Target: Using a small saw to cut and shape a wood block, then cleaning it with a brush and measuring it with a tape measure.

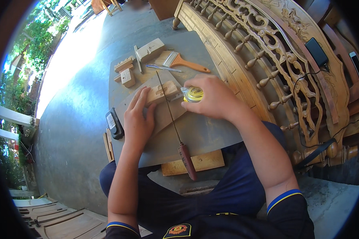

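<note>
My left hand (139,113) grips the left end of a light wooden block (156,94), fingers over its far side and thumb on the near side. The block rests on a flat board (161,116) on a grey work table. My right hand (211,96) is closed round a small, rounded yellow thing (194,94) with a clear or silvery tip; its kind is unclear. That tip is close to the block's right end. A thin, long-bladed hand tool (186,161) with a dark red handle lies between my arms, its narrow blade crossing over the block.
Farther back lie a wide paintbrush (185,63), a pen (158,67) and several notched wooden blocks (150,49). A black box-shaped thing (115,124) is at the table's left edge. Carved wooden furniture (263,59) stands close on the right, with a black device (316,52) and cable on it.
</note>
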`<state>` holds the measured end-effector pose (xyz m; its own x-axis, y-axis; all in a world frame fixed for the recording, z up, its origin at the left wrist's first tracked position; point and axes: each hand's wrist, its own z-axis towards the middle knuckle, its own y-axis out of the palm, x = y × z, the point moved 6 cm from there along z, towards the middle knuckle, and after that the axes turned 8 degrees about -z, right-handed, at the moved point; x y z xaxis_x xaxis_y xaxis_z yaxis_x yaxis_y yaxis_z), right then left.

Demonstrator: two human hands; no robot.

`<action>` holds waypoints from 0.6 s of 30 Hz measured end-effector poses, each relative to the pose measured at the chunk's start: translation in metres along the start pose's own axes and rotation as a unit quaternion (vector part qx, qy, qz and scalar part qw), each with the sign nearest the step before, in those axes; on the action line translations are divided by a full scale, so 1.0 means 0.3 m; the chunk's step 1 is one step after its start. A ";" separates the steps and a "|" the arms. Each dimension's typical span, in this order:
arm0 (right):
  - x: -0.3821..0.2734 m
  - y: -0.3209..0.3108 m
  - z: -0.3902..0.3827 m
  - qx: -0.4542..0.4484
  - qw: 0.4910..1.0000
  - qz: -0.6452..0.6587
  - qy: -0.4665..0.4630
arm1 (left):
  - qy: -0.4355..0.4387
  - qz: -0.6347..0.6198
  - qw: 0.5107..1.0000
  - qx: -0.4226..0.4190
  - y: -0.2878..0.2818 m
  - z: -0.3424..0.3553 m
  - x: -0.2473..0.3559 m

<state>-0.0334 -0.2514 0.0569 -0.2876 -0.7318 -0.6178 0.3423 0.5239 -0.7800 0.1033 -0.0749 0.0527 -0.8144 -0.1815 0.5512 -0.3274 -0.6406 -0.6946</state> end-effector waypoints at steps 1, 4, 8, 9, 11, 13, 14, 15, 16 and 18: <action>-0.002 -0.001 0.000 0.004 1.000 -0.007 -0.006 | 0.017 0.006 1.000 0.002 -0.003 0.001 0.005; -0.005 -0.003 0.000 0.005 1.000 -0.014 -0.012 | 0.033 0.012 0.999 0.004 -0.002 0.000 0.010; 0.008 0.003 0.007 0.003 1.000 0.001 -0.008 | 0.028 0.019 0.999 0.004 0.004 0.001 0.009; 0.008 0.002 0.010 0.004 1.000 0.001 -0.008 | 0.029 0.019 0.999 0.003 0.004 0.000 0.007; 0.010 0.003 0.018 -0.008 1.000 0.006 -0.004 | 0.035 0.019 0.999 0.012 0.001 -0.003 0.003; 0.017 0.002 0.026 -0.012 1.000 0.007 -0.003 | 0.034 0.018 0.999 0.010 0.002 -0.002 0.005; 0.020 0.003 0.028 -0.016 1.000 0.008 -0.003 | 0.032 0.017 0.999 0.009 0.003 -0.001 0.006; 0.021 0.002 0.030 -0.015 1.000 0.009 -0.003 | 0.033 0.018 0.999 0.009 0.002 -0.002 0.008; 0.022 0.002 0.031 -0.019 1.000 0.012 -0.003 | 0.017 0.010 1.000 0.008 0.003 -0.003 0.004; 0.025 0.005 0.031 -0.021 1.000 0.015 -0.001 | 0.003 0.001 1.000 0.005 0.003 -0.004 -0.001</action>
<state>-0.0268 -0.2602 0.0521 -0.2753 -0.7165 -0.6410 0.3123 0.5640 -0.7645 0.1028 -0.0745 0.0514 -0.8183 -0.1784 0.5464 -0.3200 -0.6482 -0.6910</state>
